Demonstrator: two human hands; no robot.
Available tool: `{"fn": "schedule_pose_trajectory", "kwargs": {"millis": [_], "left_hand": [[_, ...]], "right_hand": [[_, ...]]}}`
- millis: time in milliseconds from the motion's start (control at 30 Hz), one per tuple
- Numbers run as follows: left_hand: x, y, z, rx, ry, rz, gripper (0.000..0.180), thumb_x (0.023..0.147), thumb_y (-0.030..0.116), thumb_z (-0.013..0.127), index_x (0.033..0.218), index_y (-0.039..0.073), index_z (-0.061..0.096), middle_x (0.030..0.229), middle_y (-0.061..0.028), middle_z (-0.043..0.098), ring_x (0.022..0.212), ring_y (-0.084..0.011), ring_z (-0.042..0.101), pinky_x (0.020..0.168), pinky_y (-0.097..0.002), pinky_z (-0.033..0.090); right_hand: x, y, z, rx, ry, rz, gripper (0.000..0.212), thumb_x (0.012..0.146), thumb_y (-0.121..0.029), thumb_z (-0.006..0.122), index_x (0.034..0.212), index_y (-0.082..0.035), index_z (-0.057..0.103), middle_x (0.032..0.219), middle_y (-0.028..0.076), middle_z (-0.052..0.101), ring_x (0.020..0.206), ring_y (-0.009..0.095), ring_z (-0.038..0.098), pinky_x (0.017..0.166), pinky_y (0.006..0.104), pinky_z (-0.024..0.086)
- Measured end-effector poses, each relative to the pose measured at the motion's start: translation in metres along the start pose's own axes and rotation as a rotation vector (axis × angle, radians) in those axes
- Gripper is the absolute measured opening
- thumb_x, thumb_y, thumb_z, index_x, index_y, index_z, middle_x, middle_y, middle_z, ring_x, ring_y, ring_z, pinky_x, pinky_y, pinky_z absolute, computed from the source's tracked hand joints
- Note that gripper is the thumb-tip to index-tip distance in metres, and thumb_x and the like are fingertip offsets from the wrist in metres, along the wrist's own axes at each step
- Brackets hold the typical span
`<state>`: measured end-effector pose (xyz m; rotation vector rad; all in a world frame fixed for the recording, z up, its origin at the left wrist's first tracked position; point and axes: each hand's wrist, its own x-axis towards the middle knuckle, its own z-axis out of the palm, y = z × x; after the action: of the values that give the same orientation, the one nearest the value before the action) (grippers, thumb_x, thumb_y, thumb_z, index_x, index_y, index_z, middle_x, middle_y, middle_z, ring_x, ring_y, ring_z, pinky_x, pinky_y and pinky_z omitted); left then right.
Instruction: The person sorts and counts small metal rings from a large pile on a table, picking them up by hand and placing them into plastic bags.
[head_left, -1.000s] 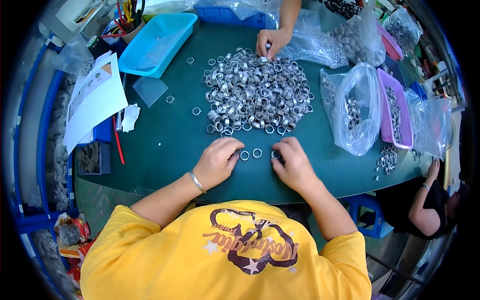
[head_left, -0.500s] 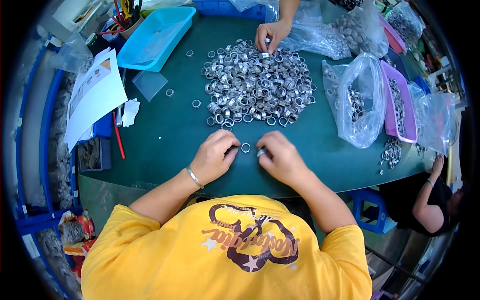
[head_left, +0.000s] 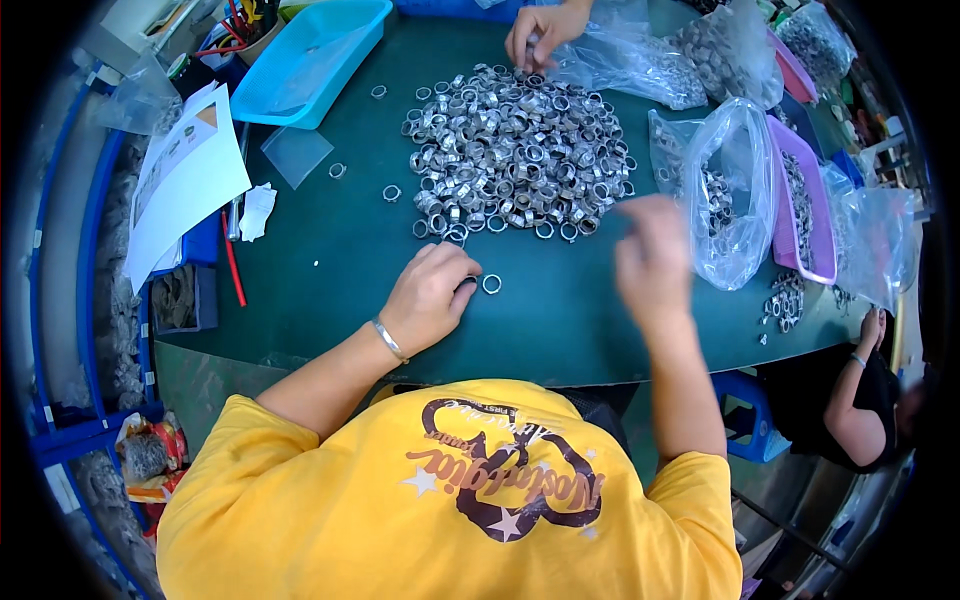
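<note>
Close to the front of the green table, my left hand (head_left: 428,298) has its fingers curled together. A dark edge shows at its fingertips, too small to make out. Just right of those fingertips a single metal ring (head_left: 491,284) lies flat on the table. My right hand (head_left: 652,255) is raised to the right of the ring pile, near the open clear bag (head_left: 712,260); motion smears its fingers, and whether it holds anything is hidden. Beyond both hands spreads a big pile of metal rings (head_left: 520,155). A co-worker's hand (head_left: 545,35) touches the pile's far edge.
Several loose rings (head_left: 391,192) lie left of the pile. A turquoise tray (head_left: 313,65) and a printed sheet (head_left: 190,190) are at the left. On the right stand a purple basket (head_left: 822,235) and filled plastic bags (head_left: 725,55). Another person sits at the far right.
My right hand has moved away from the single ring, rightward and up toward the clear bag. My left hand has shifted only slightly. The co-worker's hand has drawn back a little.
</note>
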<state>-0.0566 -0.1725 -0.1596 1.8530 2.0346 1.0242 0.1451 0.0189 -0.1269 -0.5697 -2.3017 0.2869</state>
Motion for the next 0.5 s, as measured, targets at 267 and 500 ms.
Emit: {"fn": "schedule_pose_trajectory", "kwargs": {"millis": [267, 500], "left_hand": [[-0.010, 0.000, -0.007, -0.264, -0.071, -0.253, 0.018, 0.079, -0.005, 0.069, 0.094, 0.002, 0.065, 0.088, -0.0068, 0.061, 0.074, -0.0153, 0.065, 0.067, -0.0249, 0.053], [-0.013, 0.003, 0.005, -0.652, -0.037, -0.453, 0.015, 0.082, -0.007, 0.066, 0.095, -0.002, 0.060, 0.095, -0.0048, 0.061, 0.081, -0.0089, 0.064, 0.070, -0.0216, 0.054]], "right_hand": [[-0.022, -0.069, 0.063, 0.472, -0.525, 0.109, 0.017, 0.075, -0.002, 0.070, 0.088, -0.003, 0.059, 0.089, 0.014, 0.057, 0.085, 0.034, 0.059, 0.070, 0.0422, 0.050], [-0.016, -0.080, 0.042, 0.949, -0.584, 0.559, 0.015, 0.084, 0.004, 0.064, 0.098, -0.001, 0.065, 0.085, 0.006, 0.062, 0.071, 0.012, 0.063, 0.065, 0.0241, 0.053]]}}
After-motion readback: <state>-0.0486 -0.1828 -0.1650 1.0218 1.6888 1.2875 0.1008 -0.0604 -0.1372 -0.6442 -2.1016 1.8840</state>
